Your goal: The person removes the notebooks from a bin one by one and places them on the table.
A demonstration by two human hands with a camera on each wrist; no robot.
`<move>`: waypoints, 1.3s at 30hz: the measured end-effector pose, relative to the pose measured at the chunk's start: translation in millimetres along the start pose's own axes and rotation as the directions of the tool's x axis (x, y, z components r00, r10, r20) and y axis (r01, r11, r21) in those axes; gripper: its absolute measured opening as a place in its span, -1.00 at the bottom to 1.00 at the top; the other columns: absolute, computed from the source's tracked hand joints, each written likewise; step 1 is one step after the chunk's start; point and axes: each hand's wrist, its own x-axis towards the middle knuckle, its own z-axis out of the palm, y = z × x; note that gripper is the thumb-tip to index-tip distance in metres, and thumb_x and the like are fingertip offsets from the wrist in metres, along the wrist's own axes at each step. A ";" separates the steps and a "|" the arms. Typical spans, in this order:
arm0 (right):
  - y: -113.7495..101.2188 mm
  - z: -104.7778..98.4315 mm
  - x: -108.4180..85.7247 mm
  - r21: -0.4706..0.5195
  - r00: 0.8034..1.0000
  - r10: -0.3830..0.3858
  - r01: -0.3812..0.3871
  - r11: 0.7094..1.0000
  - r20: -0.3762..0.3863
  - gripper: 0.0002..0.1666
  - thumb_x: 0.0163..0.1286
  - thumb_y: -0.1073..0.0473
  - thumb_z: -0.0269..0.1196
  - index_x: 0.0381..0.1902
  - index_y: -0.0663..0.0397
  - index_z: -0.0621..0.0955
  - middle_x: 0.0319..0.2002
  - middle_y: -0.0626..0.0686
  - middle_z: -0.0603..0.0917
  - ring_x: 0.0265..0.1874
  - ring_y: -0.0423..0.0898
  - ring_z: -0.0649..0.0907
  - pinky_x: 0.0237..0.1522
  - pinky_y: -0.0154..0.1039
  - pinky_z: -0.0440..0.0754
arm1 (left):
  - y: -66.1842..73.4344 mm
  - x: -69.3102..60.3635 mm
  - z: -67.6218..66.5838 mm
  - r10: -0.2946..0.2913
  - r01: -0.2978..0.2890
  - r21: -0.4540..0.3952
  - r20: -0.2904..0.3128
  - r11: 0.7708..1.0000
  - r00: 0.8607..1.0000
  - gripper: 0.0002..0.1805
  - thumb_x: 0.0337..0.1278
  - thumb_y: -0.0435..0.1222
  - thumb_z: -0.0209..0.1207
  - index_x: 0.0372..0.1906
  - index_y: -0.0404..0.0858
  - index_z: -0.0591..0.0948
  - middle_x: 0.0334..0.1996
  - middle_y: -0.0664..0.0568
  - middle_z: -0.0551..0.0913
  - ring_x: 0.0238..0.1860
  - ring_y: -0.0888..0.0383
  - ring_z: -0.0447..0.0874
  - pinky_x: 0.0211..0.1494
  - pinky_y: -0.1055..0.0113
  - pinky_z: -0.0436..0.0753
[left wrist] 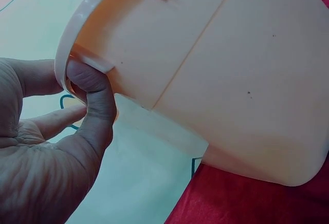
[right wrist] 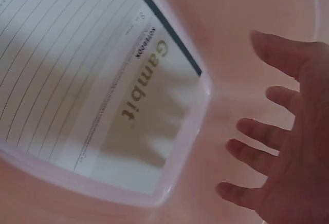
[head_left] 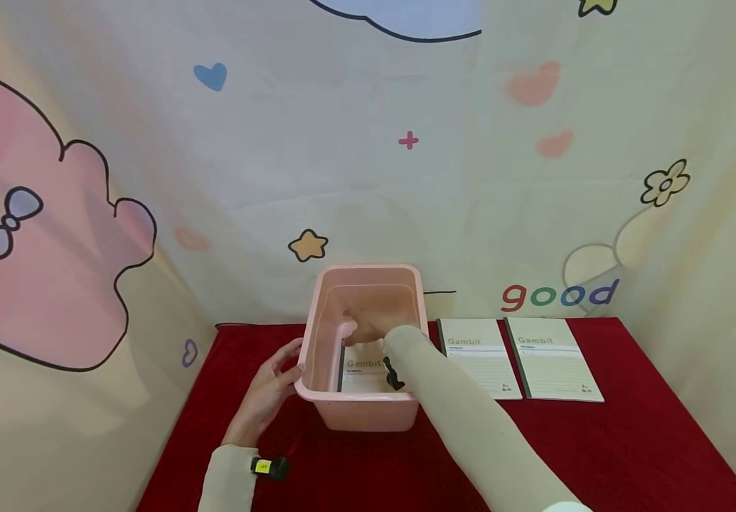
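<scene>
A pink plastic bin (head_left: 368, 412) stands on the red cloth, with a Gambit notebook (head_left: 361, 366) lying flat on its bottom. My left hand (head_left: 264, 398) grips the bin's left rim; in the left wrist view the thumb of that hand (left wrist: 67, 121) bends against the outside just under the rim (left wrist: 77, 23). My right hand (head_left: 374, 323) is inside the bin, partly hidden by its sleeve. The right wrist view shows this hand (right wrist: 282, 131) with fingers spread, holding nothing, apart from the notebook (right wrist: 103, 80).
Two more Gambit notebooks, one nearer the bin (head_left: 479, 359) and one farther right (head_left: 553, 359), lie side by side on the red cloth (head_left: 636, 441). A patterned curtain (head_left: 368, 206) hangs behind and at both sides.
</scene>
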 end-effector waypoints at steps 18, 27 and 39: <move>2.7 25.1 1.2 0.091 0.869 0.286 -0.350 0.933 0.404 -0.17 0.09 -0.18 0.42 0.35 -0.51 0.41 0.46 -0.14 0.34 0.42 -0.01 0.31 0.34 0.16 0.35 | 0.7 2.5 -1.9 -0.008 0.008 -0.005 -0.001 1.000 1.000 -0.38 0.30 -0.33 0.17 0.43 -0.09 0.31 0.34 -0.12 0.35 0.23 -0.10 0.45 0.13 0.17 0.65; 6.5 35.1 8.5 0.061 0.852 0.331 -0.386 0.920 0.405 -0.12 0.06 -0.18 0.45 0.36 -0.58 0.38 0.48 -0.14 0.29 0.40 0.00 0.30 0.32 0.24 0.35 | -1.3 1.8 -2.2 -0.003 0.003 -0.014 0.005 1.000 1.000 -0.39 0.31 -0.33 0.17 0.43 -0.08 0.31 0.33 -0.13 0.36 0.24 -0.12 0.45 0.14 0.15 0.65; -4.1 25.3 -0.8 0.038 0.942 0.256 -0.270 0.962 0.217 -0.07 0.21 -0.12 0.35 0.50 -0.32 0.24 0.54 0.05 0.17 0.48 0.14 0.23 0.41 0.30 0.19 | -1.9 3.1 -2.0 -0.007 0.007 -0.036 0.000 0.999 1.000 -0.39 0.31 -0.35 0.17 0.43 -0.10 0.31 0.33 -0.15 0.36 0.27 -0.18 0.45 0.13 0.15 0.66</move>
